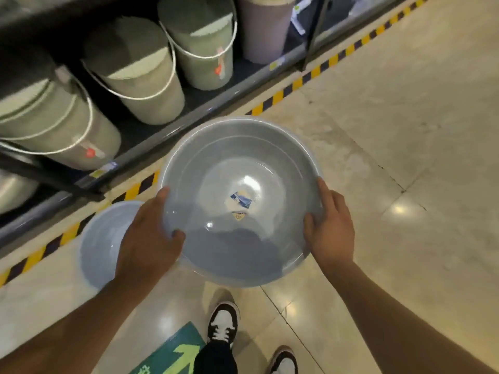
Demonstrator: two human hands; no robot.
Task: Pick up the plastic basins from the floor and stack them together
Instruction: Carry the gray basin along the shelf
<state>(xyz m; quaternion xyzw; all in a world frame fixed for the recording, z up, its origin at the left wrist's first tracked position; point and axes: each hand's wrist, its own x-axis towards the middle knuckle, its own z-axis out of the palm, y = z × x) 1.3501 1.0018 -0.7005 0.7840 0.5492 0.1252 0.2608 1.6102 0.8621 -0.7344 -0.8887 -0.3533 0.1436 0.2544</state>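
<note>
A large round blue-grey plastic basin (237, 163) with a label sticker on its bottom is held up above the floor, mouth toward me. My left hand (147, 238) grips its left rim, thumb inside. On the opposite rim my right hand (329, 228) holds on. A second, paler blue basin (100, 244) lies on the floor at the left, partly hidden behind my left hand and wrist.
A low dark shelf (151, 147) along the left carries several grey-green buckets (140, 74) with wire handles. Yellow-black hazard tape (297, 85) runs along its base. Beige floor tiles (405, 130) spread right. My shoes (222, 322) and a green floor arrow (175, 352) are below.
</note>
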